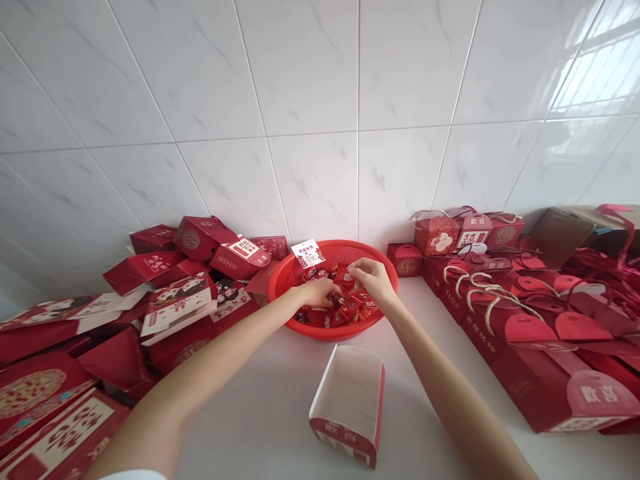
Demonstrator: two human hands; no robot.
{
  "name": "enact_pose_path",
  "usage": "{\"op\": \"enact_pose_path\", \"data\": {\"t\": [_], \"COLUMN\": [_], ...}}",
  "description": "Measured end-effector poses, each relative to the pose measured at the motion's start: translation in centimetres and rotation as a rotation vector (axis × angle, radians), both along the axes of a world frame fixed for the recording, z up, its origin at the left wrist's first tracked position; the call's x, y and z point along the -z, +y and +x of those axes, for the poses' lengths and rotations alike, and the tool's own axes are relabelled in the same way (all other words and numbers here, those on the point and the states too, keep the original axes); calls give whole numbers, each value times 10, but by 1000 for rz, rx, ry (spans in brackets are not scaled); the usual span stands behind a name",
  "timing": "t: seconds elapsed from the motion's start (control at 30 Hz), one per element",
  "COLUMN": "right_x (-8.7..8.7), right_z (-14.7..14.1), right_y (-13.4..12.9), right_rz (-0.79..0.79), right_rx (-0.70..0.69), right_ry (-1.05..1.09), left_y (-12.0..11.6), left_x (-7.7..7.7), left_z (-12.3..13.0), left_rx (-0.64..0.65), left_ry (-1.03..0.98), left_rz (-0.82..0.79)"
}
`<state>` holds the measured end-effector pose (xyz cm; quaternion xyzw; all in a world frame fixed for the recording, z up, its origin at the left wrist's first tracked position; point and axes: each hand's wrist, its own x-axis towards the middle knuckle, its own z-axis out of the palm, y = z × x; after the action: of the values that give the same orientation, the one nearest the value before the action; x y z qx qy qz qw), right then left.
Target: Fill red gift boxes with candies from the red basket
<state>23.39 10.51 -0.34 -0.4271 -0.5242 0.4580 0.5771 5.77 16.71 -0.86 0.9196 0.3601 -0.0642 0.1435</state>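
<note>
Both hands (320, 292) dip into a red basket (332, 335) of small wrapped pieces

At the far left, a loose pile of red boxes (145, 270) spreads over the worktop (245, 413), some tilted or lying on others, several printed with pale panels and cartoon figures. Next comes the left hand, reaching in over the basket's near-left side; its fingers are bent down among the wrapped pieces (350, 312) and touch a dark red one, though whether they grip it cannot be told. The basket stands near the tiled wall (315, 180), with a white printed card (307, 253) leaning at its back-left rim. In front of it, between the forearms, an open box (349, 387) lies on the worktop, its pale inside facing up and its printed red end toward the person. The right hand (374, 277) is over the basket's right half, thumb and forefinger curved close together; whether anything is pinched there cannot be made out. Just right of the basket sits a small dark red box (406, 260). Beyond it stand rows of closed red boxes (530, 380), some with twisted cord handles (483, 287). At the far right, a brown carton (565, 230) sits behind shiny red material (595, 267).
</note>
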Motion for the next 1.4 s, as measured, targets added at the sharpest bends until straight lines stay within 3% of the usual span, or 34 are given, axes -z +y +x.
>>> {"op": "enact_pose_path", "data": {"t": [0.27,0.47,0.57,0.67,0.77,0.9,1.13,1.27,1.4], "right_x": [4,10,10,7,6,5,5,7,8], "right_z": [-1,2,3,4,6,9,11,11,11], "right_y": [2,10,10,7,6,9,12,16,16], "right_rz": [-8,-54,-102,-111,-83,-51,-39,-54,-54], "right_rx": [56,200,151,75,83,145,202,201,196], "right_ry": [46,129,164,213,289,399,507,505,507], "left_y": [2,2,-1,-2,0,4,0,0,14], "left_x": [0,-14,-20,-22,-23,-24,3,11,4], "left_z": [-5,-4,6,21,33,46,75,74,59], "left_rx": [-47,-116,-74,-4,-47,-143,33,51,11], "left_ry": [-87,-407,-660,-720,-687,-420,-135,-74,-81], "left_rz": [-7,178,271,284,256,116,-110,-167,-180]}}
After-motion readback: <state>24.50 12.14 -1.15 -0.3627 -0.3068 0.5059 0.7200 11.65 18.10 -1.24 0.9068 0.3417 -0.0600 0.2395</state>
